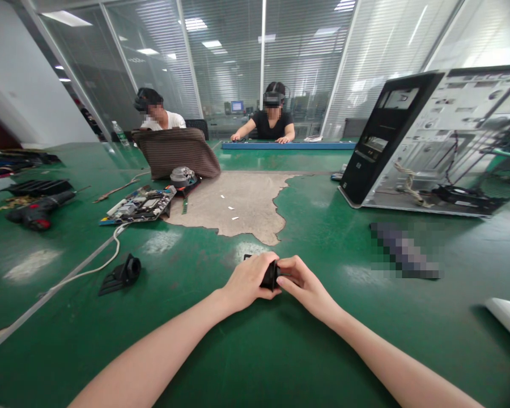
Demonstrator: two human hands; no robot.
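Note:
Near the middle of the green table [238, 345], my left hand [253, 279] is wrapped round a small black part [270, 276]. The fingers of my right hand [300, 279] are pinched on the right side of the same part. Much of it is hidden by my fingers. A similar black part with a round opening [123, 274] rests on the table to the left.
An open computer case [391, 136] stands at the right. At the left are a circuit board [142, 204], a power drill [40, 211] and a white cable [117, 243]. Two people [274, 116] sit across the table, one behind a brown cloth-like item [174, 150].

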